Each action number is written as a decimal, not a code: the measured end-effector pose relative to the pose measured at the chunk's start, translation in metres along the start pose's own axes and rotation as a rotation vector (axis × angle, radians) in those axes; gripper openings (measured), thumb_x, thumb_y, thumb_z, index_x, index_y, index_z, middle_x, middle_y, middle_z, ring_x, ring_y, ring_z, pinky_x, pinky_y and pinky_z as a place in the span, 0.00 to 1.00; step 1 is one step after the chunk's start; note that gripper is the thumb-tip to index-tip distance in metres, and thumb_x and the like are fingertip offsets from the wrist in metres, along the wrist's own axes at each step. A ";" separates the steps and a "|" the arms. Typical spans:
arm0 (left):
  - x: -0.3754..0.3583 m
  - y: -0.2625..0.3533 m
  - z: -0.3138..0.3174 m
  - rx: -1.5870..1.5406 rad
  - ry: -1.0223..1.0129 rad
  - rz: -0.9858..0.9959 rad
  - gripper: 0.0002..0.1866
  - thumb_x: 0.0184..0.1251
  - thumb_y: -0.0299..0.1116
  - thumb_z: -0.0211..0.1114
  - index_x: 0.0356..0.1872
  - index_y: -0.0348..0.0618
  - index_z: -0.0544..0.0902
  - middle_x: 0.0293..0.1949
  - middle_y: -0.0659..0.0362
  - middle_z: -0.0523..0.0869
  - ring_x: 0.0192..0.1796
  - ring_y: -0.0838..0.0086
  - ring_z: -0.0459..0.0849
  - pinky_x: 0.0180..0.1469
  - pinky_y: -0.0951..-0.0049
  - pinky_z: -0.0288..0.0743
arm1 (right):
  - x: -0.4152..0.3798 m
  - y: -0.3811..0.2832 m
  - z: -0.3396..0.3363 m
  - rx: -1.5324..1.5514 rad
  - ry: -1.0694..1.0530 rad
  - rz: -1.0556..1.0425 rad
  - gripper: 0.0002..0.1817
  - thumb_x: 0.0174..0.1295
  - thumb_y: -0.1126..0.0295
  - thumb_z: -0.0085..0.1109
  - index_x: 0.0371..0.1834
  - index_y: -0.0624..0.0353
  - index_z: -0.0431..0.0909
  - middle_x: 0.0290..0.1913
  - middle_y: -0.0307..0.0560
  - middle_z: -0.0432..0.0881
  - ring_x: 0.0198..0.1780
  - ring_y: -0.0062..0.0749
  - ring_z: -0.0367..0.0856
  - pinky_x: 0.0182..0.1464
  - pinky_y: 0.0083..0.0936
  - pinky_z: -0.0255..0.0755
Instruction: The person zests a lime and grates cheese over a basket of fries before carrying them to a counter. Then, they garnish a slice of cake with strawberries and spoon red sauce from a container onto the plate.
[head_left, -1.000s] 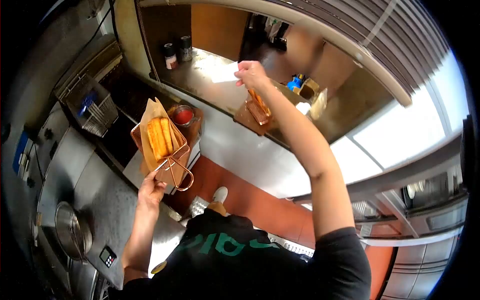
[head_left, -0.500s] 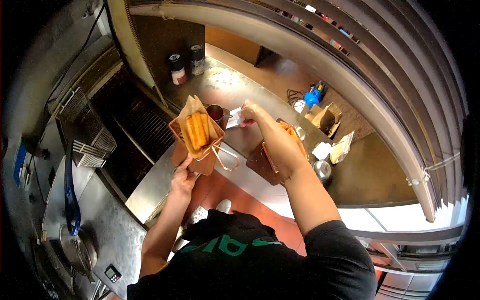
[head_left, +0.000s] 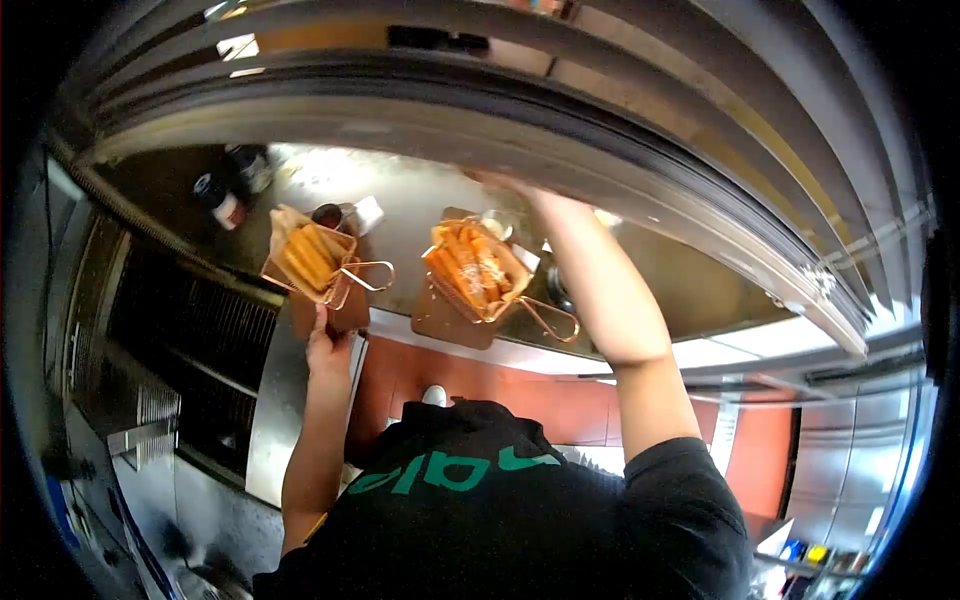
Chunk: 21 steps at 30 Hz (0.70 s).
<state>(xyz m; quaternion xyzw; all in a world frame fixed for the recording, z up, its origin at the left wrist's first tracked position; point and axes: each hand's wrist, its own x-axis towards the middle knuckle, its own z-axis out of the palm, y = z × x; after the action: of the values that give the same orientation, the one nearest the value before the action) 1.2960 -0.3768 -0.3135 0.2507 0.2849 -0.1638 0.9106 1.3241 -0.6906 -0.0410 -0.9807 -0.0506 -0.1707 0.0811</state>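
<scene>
My left hand (head_left: 325, 350) grips the near edge of a small wooden serving board (head_left: 345, 318). On that board stands a copper wire basket (head_left: 343, 292) lined with brown paper, holding golden fried sticks (head_left: 310, 257). A small dark-red sauce cup (head_left: 327, 215) and a folded white napkin (head_left: 368, 213) are just behind it. My right arm stretches over the counter, and the right hand (head_left: 505, 183) is blurred at the window frame, its fingers indistinct. Left of that arm, a second copper basket (head_left: 487, 312) of orange fries with white shreds (head_left: 468, 265) sits on another wooden board (head_left: 440, 325).
Slatted blinds and a window frame (head_left: 420, 140) arch low over the steel counter (head_left: 400, 190). Two dark-lidded shakers (head_left: 215, 198) stand at the far left. A dark grill (head_left: 190, 320) lies left of my arm, with a wire fryer basket (head_left: 150, 410) nearer.
The view has turned to the right. My right hand has left the napkin beside the sauce cup and reached farther away, uncovering the second basket. My left hand still holds its board.
</scene>
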 end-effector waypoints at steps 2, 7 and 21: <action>0.006 0.000 0.007 0.021 0.055 -0.029 0.21 0.62 0.41 0.61 0.55 0.47 0.73 0.54 0.57 0.76 0.54 0.65 0.74 0.52 0.62 0.73 | -0.059 0.017 -0.029 -0.106 0.104 -0.029 0.17 0.56 0.70 0.55 0.44 0.73 0.70 0.46 0.61 0.77 0.45 0.49 0.78 0.44 0.35 0.75; 0.016 0.003 0.013 0.170 0.066 -0.100 0.23 0.62 0.50 0.58 0.54 0.51 0.74 0.51 0.58 0.77 0.50 0.64 0.76 0.47 0.65 0.74 | -0.206 0.033 0.010 -0.169 -0.096 0.453 0.30 0.52 0.66 0.59 0.56 0.70 0.61 0.57 0.63 0.66 0.58 0.52 0.66 0.58 0.42 0.62; -0.023 -0.061 -0.067 1.561 -0.155 -0.010 0.20 0.63 0.44 0.56 0.50 0.42 0.74 0.37 0.57 0.80 0.33 0.69 0.77 0.37 0.69 0.73 | -0.239 -0.032 0.045 0.015 0.057 0.269 0.33 0.49 0.72 0.51 0.63 0.69 0.57 0.66 0.64 0.56 0.60 0.51 0.67 0.49 0.35 0.73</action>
<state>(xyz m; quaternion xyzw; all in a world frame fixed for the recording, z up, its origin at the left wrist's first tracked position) 1.2214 -0.3869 -0.3694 0.8046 0.0242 -0.3379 0.4876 1.1112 -0.6686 -0.1600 -0.9727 0.0825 -0.1856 0.1119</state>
